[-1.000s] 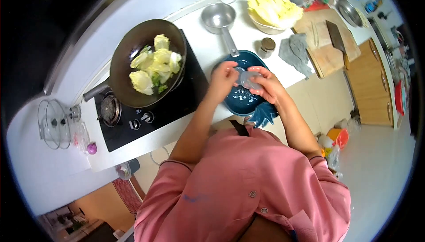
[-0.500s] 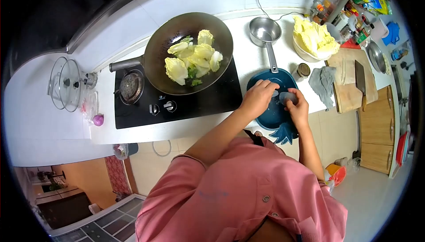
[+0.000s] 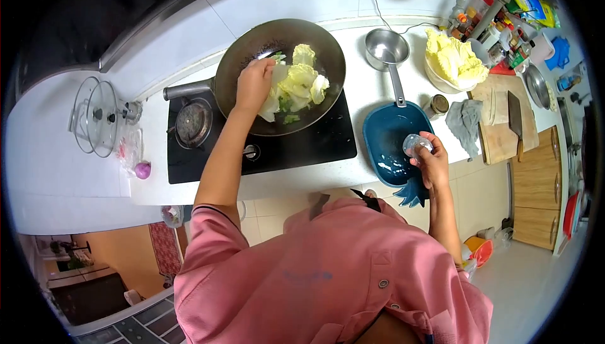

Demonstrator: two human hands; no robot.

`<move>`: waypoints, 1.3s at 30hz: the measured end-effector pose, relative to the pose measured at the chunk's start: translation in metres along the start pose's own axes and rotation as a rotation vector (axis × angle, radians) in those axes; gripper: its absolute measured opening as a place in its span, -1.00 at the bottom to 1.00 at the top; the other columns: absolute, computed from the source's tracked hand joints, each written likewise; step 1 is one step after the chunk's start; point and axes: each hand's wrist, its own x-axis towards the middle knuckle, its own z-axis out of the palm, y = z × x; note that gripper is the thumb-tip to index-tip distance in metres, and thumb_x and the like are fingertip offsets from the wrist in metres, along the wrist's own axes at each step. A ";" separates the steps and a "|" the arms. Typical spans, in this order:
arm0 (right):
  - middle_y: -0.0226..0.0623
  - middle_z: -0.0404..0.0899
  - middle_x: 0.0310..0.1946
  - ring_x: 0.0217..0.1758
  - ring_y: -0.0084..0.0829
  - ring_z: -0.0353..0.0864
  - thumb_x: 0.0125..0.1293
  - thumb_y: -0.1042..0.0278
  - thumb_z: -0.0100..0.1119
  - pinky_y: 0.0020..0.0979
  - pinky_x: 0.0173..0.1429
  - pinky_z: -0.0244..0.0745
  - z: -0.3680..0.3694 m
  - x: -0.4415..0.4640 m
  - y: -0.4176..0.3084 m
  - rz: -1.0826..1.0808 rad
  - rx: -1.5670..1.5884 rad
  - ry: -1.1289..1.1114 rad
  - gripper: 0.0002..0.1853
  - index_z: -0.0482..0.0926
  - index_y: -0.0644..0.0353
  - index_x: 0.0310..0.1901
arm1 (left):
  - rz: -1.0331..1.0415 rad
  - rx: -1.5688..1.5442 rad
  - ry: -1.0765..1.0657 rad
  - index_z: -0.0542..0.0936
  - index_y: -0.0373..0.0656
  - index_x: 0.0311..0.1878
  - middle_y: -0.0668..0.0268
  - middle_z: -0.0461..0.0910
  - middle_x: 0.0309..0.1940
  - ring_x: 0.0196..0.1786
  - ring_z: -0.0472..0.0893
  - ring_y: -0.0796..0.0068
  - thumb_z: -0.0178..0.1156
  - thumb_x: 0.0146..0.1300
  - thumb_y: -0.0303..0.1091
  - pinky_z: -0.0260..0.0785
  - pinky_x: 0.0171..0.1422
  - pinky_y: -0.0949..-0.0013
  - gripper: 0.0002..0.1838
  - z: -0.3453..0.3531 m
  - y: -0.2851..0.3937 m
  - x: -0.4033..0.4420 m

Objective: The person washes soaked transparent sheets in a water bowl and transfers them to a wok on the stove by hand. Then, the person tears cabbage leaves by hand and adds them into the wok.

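My left hand (image 3: 254, 86) reaches over the wok (image 3: 328, 48) with its fingers closed together. A pale, translucent piece shows at the fingertips; its kind is unclear. Below and beside the hand, several pieces of napa cabbage (image 3: 299, 79) lie in the wok with some chopped greens (image 3: 291, 118). Over the teal pineapple-shaped basin (image 3: 377, 145), my right hand (image 3: 435, 162) grips a small clear plastic cup (image 3: 414, 144) between thumb and fingers. What the cup contains, if anything, cannot be made out. A few light specks or wet spots show on the basin's floor.
The wok rests on the black stove (image 3: 328, 133). A steel saucepan (image 3: 386, 46) stands behind the basin, its handle reaching the rim. To the right are a small jar (image 3: 437, 106), a grey cloth (image 3: 464, 123), a bowl of cabbage leaves (image 3: 455, 63) and a cleaver (image 3: 514, 112) on a cutting board (image 3: 498, 145).
My left hand has moved left from the basin to over the wok. My right hand stays above the basin with the cup, now turned differently. The whole view has shifted slightly.
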 end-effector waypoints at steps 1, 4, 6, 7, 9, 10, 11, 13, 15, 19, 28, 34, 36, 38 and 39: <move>-0.15 0.56 -0.09 -0.25 -0.37 0.69 0.24 0.64 0.05 -0.56 -0.38 0.62 0.000 0.000 0.001 0.008 0.007 0.000 -0.63 0.42 0.26 0.11 | 0.016 0.009 -0.043 0.65 -0.16 -0.15 0.11 0.63 -0.21 -0.17 0.63 0.05 0.16 0.24 -0.42 0.48 -0.07 0.15 -0.84 0.000 -0.005 -0.002; -0.15 0.56 -0.08 -0.25 -0.37 0.69 0.24 0.64 0.05 -0.56 -0.39 0.63 0.003 -0.002 0.001 0.024 0.009 0.015 -0.63 0.42 0.26 0.11 | 0.004 0.031 -0.133 0.66 -0.13 -0.18 0.10 0.63 -0.19 -0.14 0.62 0.05 0.15 0.23 -0.40 0.47 -0.05 0.10 -0.84 0.005 -0.013 -0.006; -0.15 0.55 -0.08 -0.25 -0.36 0.69 0.24 0.64 0.06 -0.55 -0.40 0.63 0.005 -0.005 0.001 0.034 0.007 0.025 -0.63 0.42 0.26 0.11 | -0.021 0.038 -0.158 0.66 -0.13 -0.18 0.09 0.63 -0.19 -0.14 0.62 0.05 0.15 0.22 -0.39 0.47 -0.04 0.10 -0.84 0.013 -0.020 -0.006; -0.15 0.55 -0.07 -0.25 -0.36 0.69 0.24 0.64 0.05 -0.55 -0.40 0.63 0.007 -0.006 0.001 0.038 0.005 0.026 -0.63 0.42 0.26 0.11 | -0.047 0.056 -0.191 0.67 -0.13 -0.18 0.09 0.63 -0.19 -0.14 0.62 0.05 0.15 0.22 -0.40 0.47 -0.04 0.11 -0.84 0.015 -0.023 -0.006; -0.16 0.55 -0.07 -0.25 -0.37 0.69 0.24 0.63 0.06 -0.56 -0.40 0.62 0.008 -0.007 0.000 0.042 0.003 0.025 -0.63 0.42 0.26 0.11 | -0.098 0.096 -0.256 0.67 -0.12 -0.19 0.09 0.63 -0.21 -0.14 0.62 0.04 0.15 0.20 -0.41 0.48 -0.05 0.11 -0.83 0.018 -0.028 -0.006; -0.16 0.55 -0.08 -0.25 -0.38 0.68 0.24 0.63 0.07 -0.56 -0.40 0.62 0.008 -0.008 0.001 0.041 0.003 0.024 -0.63 0.42 0.26 0.11 | -0.043 0.133 -0.222 0.67 -0.13 -0.20 0.10 0.63 -0.21 -0.14 0.61 0.04 0.15 0.19 -0.42 0.47 -0.04 0.12 -0.84 0.019 -0.032 -0.006; -0.17 0.55 -0.08 -0.25 -0.39 0.68 0.25 0.62 0.07 -0.56 -0.41 0.62 0.007 -0.008 0.002 0.041 0.003 0.023 -0.63 0.42 0.27 0.11 | 0.013 0.170 -0.189 0.67 -0.14 -0.22 0.11 0.63 -0.22 -0.14 0.61 0.05 0.16 0.18 -0.43 0.47 -0.04 0.12 -0.85 0.022 -0.036 -0.008; -0.20 0.54 -0.10 -0.28 -0.43 0.65 0.24 0.61 0.09 -0.56 -0.40 0.62 0.006 -0.004 0.008 0.005 -0.061 0.006 -0.63 0.42 0.25 0.10 | 0.098 0.210 -0.112 0.67 -0.16 -0.23 0.13 0.63 -0.21 -0.11 0.60 0.05 0.18 0.16 -0.45 0.46 -0.01 0.13 -0.86 0.020 -0.031 -0.008; -0.24 0.53 -0.13 -0.33 -0.49 0.60 0.23 0.60 0.12 -0.57 -0.39 0.59 0.002 0.001 0.018 -0.028 -0.153 0.005 -0.63 0.44 0.22 0.10 | 0.167 0.203 -0.036 0.66 -0.20 -0.21 0.14 0.62 -0.16 -0.07 0.59 0.06 0.23 0.16 -0.46 0.45 0.04 0.15 -0.86 0.019 -0.017 -0.009; -0.17 0.60 -0.25 -0.23 -0.35 0.63 0.15 0.59 0.17 -0.39 -0.21 0.56 -0.011 0.021 0.036 -0.257 -0.591 -0.025 -0.65 0.53 0.23 0.02 | 0.299 -0.062 -0.081 0.62 -0.22 -0.14 0.13 0.62 -0.14 -0.07 0.58 0.08 0.17 0.23 -0.47 0.43 0.06 0.18 -0.85 0.029 0.061 -0.019; -0.07 0.59 -0.09 -0.08 -0.07 0.62 0.11 0.48 0.32 -0.25 0.00 0.54 0.003 -0.013 -0.024 -0.593 -1.082 -0.178 -0.64 0.59 0.23 -0.01 | 0.282 -0.516 -0.332 0.64 -0.19 -0.14 0.19 0.61 -0.08 -0.04 0.61 0.13 0.26 0.16 -0.49 0.48 0.05 0.26 -0.81 0.098 0.209 -0.092; -0.05 0.66 -0.26 -0.20 -0.09 0.67 0.19 0.42 0.22 -0.25 -0.11 0.57 -0.013 0.005 -0.006 -0.700 -0.912 -0.106 -0.84 0.66 0.22 -0.20 | 0.192 -0.516 -0.302 0.61 -0.22 -0.06 0.16 0.60 -0.03 -0.06 0.63 0.22 0.22 0.21 -0.51 0.50 -0.03 0.34 -0.78 0.122 0.219 -0.096; -0.06 0.66 -0.31 -0.25 -0.08 0.67 0.17 0.43 0.22 -0.25 -0.14 0.57 -0.021 0.024 -0.024 -0.733 -0.732 0.009 -0.85 0.66 0.24 -0.23 | 0.110 -0.551 -0.345 0.60 -0.20 -0.08 0.13 0.59 -0.04 0.01 0.59 0.06 0.20 0.20 -0.48 0.45 0.08 0.23 -0.79 0.119 0.226 -0.094; -0.03 0.65 -0.32 -0.23 -0.05 0.66 0.13 0.43 0.23 -0.21 -0.10 0.56 -0.031 0.048 -0.053 -0.664 -0.759 0.073 -0.81 0.65 0.27 -0.20 | 0.115 -0.518 -0.338 0.61 -0.21 -0.07 0.15 0.60 -0.03 -0.02 0.60 0.13 0.19 0.21 -0.49 0.46 0.04 0.28 -0.79 0.122 0.231 -0.096; -0.01 0.64 -0.24 -0.15 -0.04 0.63 0.11 0.41 0.25 -0.21 -0.04 0.54 -0.041 0.074 -0.058 -0.715 -0.837 0.137 -0.74 0.63 0.27 -0.14 | 0.141 -0.498 -0.321 0.61 -0.22 -0.07 0.16 0.60 -0.03 -0.05 0.62 0.20 0.20 0.22 -0.50 0.48 -0.02 0.32 -0.80 0.125 0.232 -0.098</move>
